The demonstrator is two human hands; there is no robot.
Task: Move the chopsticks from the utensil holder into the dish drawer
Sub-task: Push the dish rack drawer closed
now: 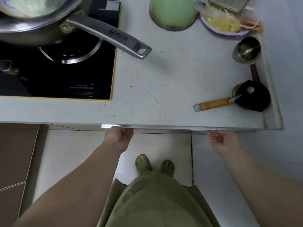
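left hand (118, 136): palm up, fingers hooked under metal strip (147, 126) at counter's front edge; fingertips hidden, grip on it likely but can't confirm
right hand (221, 140): palm up, fingers tucked under same edge, further right; closure not visible
chopsticks: nowhere in frame
utensil holder, dish drawer: neither identifiable
counter (164, 87): pale, speckled
pan (49, 22): on black hob (57, 76), handle out over counter
green pot (172, 12): rear of counter
ladle (246, 49): far right
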